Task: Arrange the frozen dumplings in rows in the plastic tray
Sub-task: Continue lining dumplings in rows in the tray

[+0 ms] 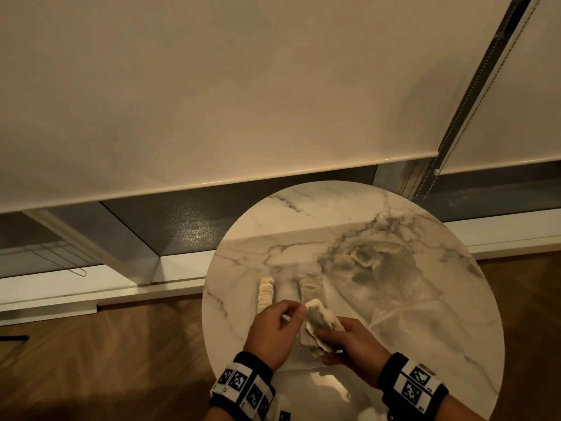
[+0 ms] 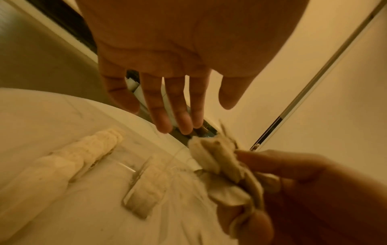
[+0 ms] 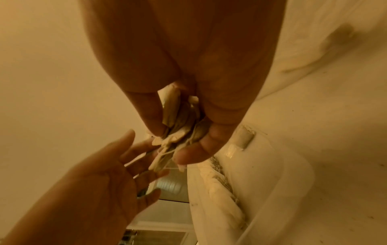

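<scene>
On the round marble table (image 1: pixel 409 314) stands a clear plastic tray (image 2: pixel 134 175) with two rows of pale dumplings, a left row (image 1: pixel 266 293) and a right row (image 1: pixel 311 287). My right hand (image 1: pixel 324 338) grips a clump of frozen dumplings (image 1: pixel 318 323) stuck together, held just above the near end of the right row. My left hand (image 1: pixel 296 311) is beside the clump with its fingers (image 2: pixel 178 112) straight and spread, holding nothing. In the right wrist view its fingertips (image 3: pixel 144 145) are right at the clump (image 3: pixel 178 132).
A crumpled clear bag (image 1: pixel 373 262) with more dumplings lies on the table behind the tray, to the right. The table's near edge is under my wrists. Beyond the table are a roller blind (image 1: pixel 212 86), a window sill and wooden floor (image 1: pixel 106 360).
</scene>
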The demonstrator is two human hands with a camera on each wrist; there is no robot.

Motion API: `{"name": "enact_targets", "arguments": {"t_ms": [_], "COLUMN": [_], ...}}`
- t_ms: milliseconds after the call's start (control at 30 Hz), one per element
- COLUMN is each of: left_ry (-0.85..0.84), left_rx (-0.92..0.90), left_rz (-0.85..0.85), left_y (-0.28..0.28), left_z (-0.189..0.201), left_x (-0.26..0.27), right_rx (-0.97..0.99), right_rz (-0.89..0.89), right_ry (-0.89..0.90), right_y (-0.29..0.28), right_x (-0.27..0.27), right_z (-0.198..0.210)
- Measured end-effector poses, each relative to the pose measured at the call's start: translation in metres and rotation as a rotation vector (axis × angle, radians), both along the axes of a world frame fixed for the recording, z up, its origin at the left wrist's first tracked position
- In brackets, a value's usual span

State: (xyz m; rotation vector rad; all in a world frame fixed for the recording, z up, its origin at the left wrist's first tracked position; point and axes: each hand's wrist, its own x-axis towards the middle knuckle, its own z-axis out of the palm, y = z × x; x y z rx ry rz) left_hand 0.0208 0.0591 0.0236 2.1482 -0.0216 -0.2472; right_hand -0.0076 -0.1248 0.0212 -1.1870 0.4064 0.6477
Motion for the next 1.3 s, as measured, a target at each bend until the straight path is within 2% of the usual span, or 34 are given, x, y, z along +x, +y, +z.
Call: {"name": "enact_targets", "arguments": {"t_ms": [167, 367, 533, 700, 867, 967, 1067, 1300], "left_ry": [-0.005, -0.036, -0.062, -0.032, -0.005, 0.062, 0.129, 0.295], "left_rx": [-0.017, -0.134, -0.217, -0.221, -0.126, 0.054, 0.229, 0.389], "left_rz": [-0.028, 0.052, 0.127, 0.151, 0.21, 0.198, 0.142, -0.089], "left_y": [-0.003, -0.001, 0.011, 0.025, 0.042, 0.056, 0.066, 0.064], "left_z": [0.007, 0.016, 0.017, 0.01, 0.004, -0.008, -0.025, -0.054], "left_x": [0.002, 0.005, 0.015, 0.022, 0.019, 0.016, 0.011, 0.0], "right_rx": [-0.044, -0.05, -0.014, 0.015, 0.234, 0.365, 0.436, 0.466], "right_rz": [0.08, 0.093, 0.053, 0.006, -0.14, -0.213, -0.29, -0.296], "right_ry": [-0.024, -0.052, -0.054, -0.032, 0.115, 0.183, 0.236, 0.22], "right_y": [0.01, 0.01, 0.009, 0.005, -0.004, -0.012, -0.017, -0.025], "right_x": [-0.003, -0.005, -0.007, -0.008, -0.004, 0.0, 0.003, 0.005], "right_z": [0.002, 0.005, 0.005, -0.002, -0.011, -0.018, -0.02, -0.024]}}
